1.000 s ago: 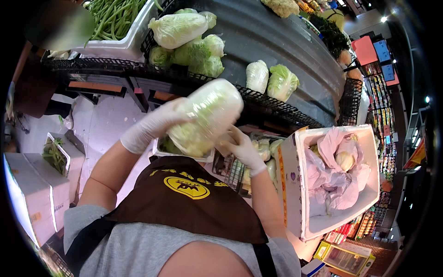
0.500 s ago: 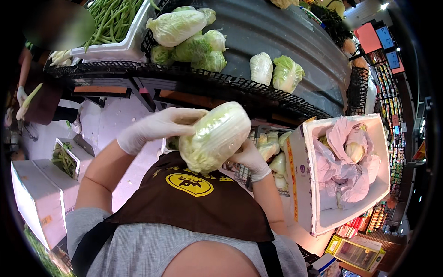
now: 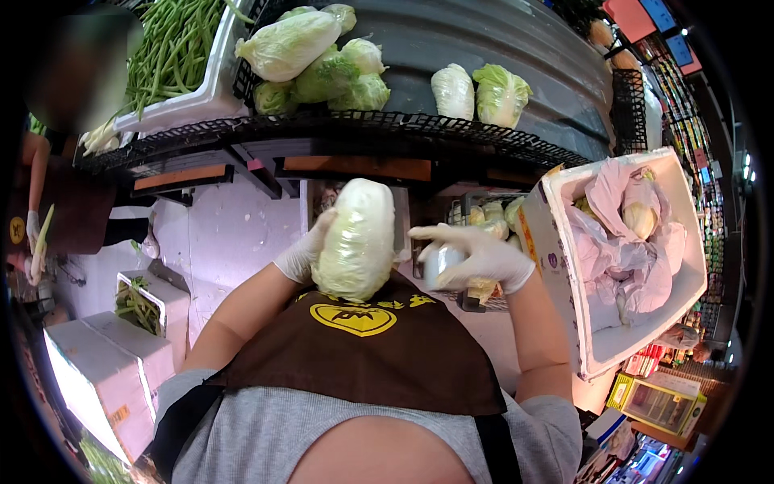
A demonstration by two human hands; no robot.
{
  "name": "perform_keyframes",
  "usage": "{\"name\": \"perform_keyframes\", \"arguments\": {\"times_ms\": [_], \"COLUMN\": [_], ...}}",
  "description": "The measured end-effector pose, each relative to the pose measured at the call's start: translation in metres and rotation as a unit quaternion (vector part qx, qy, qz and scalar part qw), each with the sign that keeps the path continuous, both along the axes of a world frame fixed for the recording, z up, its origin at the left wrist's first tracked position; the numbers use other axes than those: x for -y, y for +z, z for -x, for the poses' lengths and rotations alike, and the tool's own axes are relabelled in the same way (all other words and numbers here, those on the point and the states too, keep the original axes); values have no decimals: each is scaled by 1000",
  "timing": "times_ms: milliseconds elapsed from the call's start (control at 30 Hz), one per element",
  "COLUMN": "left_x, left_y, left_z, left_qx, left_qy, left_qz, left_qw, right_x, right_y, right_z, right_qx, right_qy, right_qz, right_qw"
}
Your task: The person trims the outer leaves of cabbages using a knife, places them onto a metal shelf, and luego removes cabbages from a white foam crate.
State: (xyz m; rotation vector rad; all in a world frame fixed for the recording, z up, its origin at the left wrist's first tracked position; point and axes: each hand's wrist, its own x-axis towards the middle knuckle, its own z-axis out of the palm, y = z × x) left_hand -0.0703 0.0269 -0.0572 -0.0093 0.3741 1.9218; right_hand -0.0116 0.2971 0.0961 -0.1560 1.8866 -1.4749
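A pale napa cabbage (image 3: 355, 238) in clear film stands upright in front of my apron. My left hand (image 3: 309, 250), in a thin white glove, is closed round its left side. To the right, apart from the cabbage, my gloved right hand (image 3: 484, 256) has its fingers stretched out and spread from the thumb. A pale bluish shape (image 3: 443, 264) shows between that thumb and the fingers; whether the hand touches it I cannot tell. Ahead, several cabbages (image 3: 322, 68) are piled on the left of the dark display shelf (image 3: 484, 36), with two wrapped cabbages (image 3: 476, 95) farther right.
A white foam box (image 3: 597, 339) with pink paper and cabbage is at my right, beside a crate (image 3: 484, 211) of bagged produce. Green beans (image 3: 173, 52) fill a tray at the far left. White boxes (image 3: 109, 347) stand lower left. A co-worker's gloved hand (image 3: 34, 230) holds a long pale vegetable.
My right hand has let go of the cabbage and moved right, its fingers spreading. The cabbage has turned from tilted to upright, and my left hand has shifted down along its side.
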Motion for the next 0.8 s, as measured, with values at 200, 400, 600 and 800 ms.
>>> {"name": "perform_keyframes", "arguments": {"times_ms": [200, 400, 600, 800], "left_x": [-19, -20, -45, -79], "left_y": [45, 37, 52, 87], "left_z": [-2, -2, 2, 73], "left_qx": [27, -2, -35, -222], "left_qy": [-44, -80, -136, -4], "left_qz": [-42, -58, -45, 60], "left_qw": [998, 995, 989, 973], "right_x": [8, 25, 20, -14], "right_y": [-39, -65, -151, -203], "right_z": [23, 21, 31, -53], "right_qx": [-136, -282, -227, -55], "right_qy": [-23, -27, 83, -135], "right_qz": [-117, -435, -489, -330], "right_qw": [983, 855, 838, 933]}}
